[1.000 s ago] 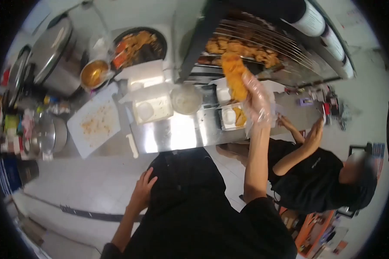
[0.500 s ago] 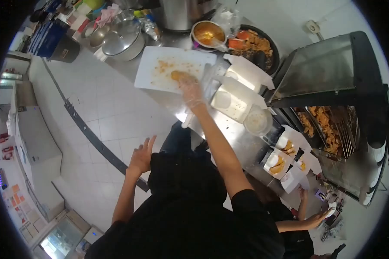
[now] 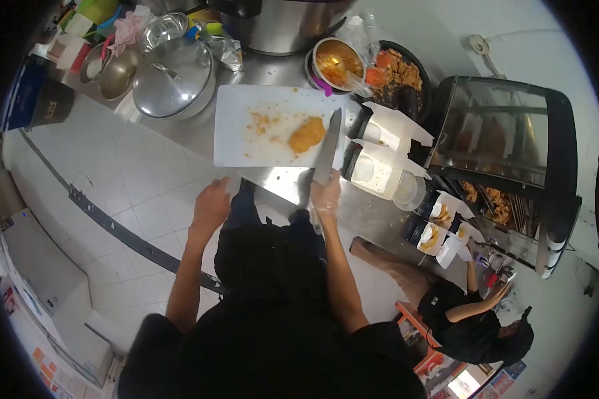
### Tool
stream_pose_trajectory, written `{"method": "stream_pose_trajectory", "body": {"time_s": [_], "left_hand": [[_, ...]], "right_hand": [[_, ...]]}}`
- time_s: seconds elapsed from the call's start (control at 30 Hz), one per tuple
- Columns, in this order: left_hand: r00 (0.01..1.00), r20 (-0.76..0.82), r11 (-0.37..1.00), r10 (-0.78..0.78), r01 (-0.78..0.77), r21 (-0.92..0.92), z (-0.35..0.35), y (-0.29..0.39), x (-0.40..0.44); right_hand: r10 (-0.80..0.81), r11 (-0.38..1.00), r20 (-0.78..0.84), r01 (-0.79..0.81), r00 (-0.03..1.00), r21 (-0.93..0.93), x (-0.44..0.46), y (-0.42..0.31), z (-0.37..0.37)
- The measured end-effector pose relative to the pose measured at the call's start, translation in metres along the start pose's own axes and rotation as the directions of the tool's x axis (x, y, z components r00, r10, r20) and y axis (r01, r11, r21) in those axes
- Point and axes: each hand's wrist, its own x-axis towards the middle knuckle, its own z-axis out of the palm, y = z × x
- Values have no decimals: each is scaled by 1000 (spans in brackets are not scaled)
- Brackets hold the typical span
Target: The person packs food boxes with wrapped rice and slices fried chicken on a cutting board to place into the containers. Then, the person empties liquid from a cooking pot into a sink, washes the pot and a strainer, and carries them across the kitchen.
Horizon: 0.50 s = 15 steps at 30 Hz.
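My right hand (image 3: 325, 193), in a clear plastic glove, is closed around the handle of a large knife (image 3: 329, 147). The blade points away from me over the right end of a white cutting board (image 3: 231, 143). A golden breaded fried cutlet (image 3: 307, 134) lies on the board, left of the blade and apart from it, with crumbs scattered around. My left hand (image 3: 211, 203) holds nothing; it hovers by the counter's front edge, below the board, its fingers loosely bent.
Open paper boxes (image 3: 375, 169) and a clear plastic tub (image 3: 408, 191) stand right of the board. Behind are a sauce bowl (image 3: 338, 63), a black pan (image 3: 416, 100) and a lidded pot (image 3: 173, 78). A glass warming cabinet (image 3: 499, 126) and a co-worker (image 3: 459, 312) are at right.
My right hand has let go of the cutlet and taken hold of the knife, drawing back toward me. The cutlet now lies farther right on the board. My left hand has risen toward the counter edge.
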Motion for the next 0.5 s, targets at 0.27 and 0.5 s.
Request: {"method": "stream_pose_trajectory", "body": {"time_s": [0.27,0.5], "left_hand": [[962,-265,942,69,-150,-299,43,77,126],[935,-340,941,-102,-20,-338,19,42,138]], "right_hand": [[128,951,180,-70,975,-300,-35,-46,-2],[-171,879,220,249,960,-407,-56,-66,-9]]}}
